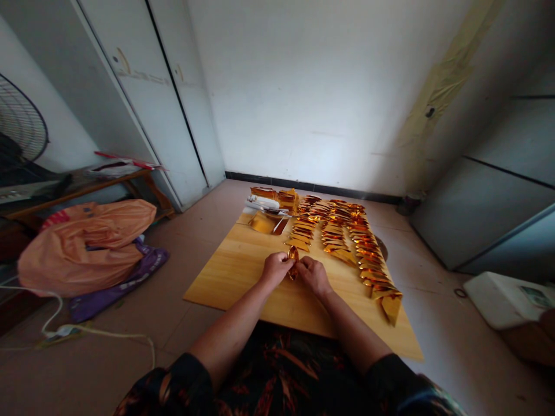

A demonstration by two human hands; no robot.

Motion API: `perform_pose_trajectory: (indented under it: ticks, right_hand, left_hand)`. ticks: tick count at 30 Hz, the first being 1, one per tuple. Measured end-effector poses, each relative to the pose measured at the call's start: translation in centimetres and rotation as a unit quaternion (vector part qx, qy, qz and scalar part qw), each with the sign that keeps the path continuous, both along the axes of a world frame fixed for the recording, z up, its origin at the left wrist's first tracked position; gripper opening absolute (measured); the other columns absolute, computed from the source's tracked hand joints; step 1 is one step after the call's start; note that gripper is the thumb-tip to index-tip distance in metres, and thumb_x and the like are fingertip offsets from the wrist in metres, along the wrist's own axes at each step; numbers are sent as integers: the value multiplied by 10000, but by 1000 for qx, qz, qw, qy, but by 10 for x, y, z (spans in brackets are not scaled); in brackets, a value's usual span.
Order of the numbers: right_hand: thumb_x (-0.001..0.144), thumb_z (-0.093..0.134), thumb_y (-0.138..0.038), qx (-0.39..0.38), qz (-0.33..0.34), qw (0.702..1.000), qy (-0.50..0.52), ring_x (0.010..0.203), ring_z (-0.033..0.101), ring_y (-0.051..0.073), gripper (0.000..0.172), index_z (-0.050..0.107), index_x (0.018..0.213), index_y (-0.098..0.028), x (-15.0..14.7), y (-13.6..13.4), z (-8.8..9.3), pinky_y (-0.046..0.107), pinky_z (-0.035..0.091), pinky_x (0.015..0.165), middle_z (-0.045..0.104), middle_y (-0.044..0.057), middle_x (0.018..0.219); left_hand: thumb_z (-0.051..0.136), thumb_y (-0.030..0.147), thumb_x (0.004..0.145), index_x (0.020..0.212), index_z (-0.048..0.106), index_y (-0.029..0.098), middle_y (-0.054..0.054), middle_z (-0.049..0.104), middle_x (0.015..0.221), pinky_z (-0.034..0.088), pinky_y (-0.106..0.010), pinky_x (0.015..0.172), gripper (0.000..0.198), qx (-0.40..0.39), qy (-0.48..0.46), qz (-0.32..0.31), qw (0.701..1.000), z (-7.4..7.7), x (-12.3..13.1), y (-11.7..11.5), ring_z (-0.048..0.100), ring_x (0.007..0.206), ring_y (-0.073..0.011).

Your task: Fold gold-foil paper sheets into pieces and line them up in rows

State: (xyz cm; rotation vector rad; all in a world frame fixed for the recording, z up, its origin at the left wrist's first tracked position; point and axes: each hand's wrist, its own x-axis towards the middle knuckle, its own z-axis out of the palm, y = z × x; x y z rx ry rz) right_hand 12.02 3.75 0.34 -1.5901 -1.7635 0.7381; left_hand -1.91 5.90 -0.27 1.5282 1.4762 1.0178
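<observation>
My left hand (274, 268) and my right hand (314, 275) meet over the wooden board (234, 271), both pinched on one small folded piece of gold foil paper (293, 255) held upright between them. Beyond my hands, several finished folded gold pieces (342, 231) lie in overlapping rows that run from the board's far edge down its right side. A flat stack of gold sheets (265, 223) and a white object (263, 203) sit at the board's far left corner.
The board lies on a tiled floor. An orange plastic bag (87, 245) on purple cloth is at the left, with a low wooden table (78, 190) and a fan (19, 130) behind. A white cable (108, 334) crosses the floor. A white box (503, 297) sits right.
</observation>
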Motion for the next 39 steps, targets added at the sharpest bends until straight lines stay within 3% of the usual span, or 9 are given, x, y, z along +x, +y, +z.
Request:
perform_pose_trajectory:
  ticks: [4, 10, 16, 26, 31, 39]
  right_hand:
    - [829, 434, -356, -10, 5, 998, 54, 612, 494, 129, 242, 505, 646, -214, 0, 2, -3, 226, 353, 576, 564, -10, 635]
    - [848, 422, -459, -42, 72, 985, 154, 550, 427, 118, 290, 483, 700, -217, 6, 2, -4, 227, 337, 530, 466, -45, 561]
    - [852, 424, -494, -52, 76, 981, 173, 523, 408, 111, 317, 478, 713, -215, 7, 4, -9, 222, 326, 504, 448, -56, 531]
    - [812, 488, -293, 20, 9, 999, -26, 575, 492, 112, 185, 538, 657, -204, 8, 4, 8, 202, 336, 548, 589, -15, 623]
    - [848, 497, -266, 56, -1, 991, -119, 606, 539, 120, 185, 611, 712, -213, 8, -1, 15, 208, 311, 559, 646, 1, 671]
    - [897, 508, -306, 139, 9, 959, -246, 675, 588, 128, 167, 642, 858, -216, 7, -8, 24, 226, 294, 575, 679, 40, 857]
  left_hand:
    - [596, 310, 653, 495, 501, 163, 62, 405, 445, 237, -199, 461, 236, -42, -30, -9, 999, -3, -3, 2, 395, 462, -84]
    - [578, 318, 703, 586, 574, 144, 27, 514, 477, 307, -189, 434, 210, -80, -68, -23, 994, 4, -3, 0, 457, 438, -91]
    - [597, 320, 712, 601, 580, 141, 16, 544, 491, 334, -184, 421, 212, -96, -84, -23, 992, 10, -3, -2, 476, 436, -90]
    - [609, 340, 674, 581, 590, 149, 33, 518, 459, 316, -187, 436, 214, -80, -43, -29, 995, 7, -3, -1, 484, 445, -92]
    - [611, 325, 684, 602, 623, 146, 18, 559, 481, 325, -190, 440, 197, -97, -47, -27, 994, 6, -3, 1, 499, 448, -93]
    - [630, 229, 669, 589, 605, 135, 13, 568, 474, 329, -187, 414, 125, -155, -108, -13, 982, 18, 2, -2, 492, 400, -79]
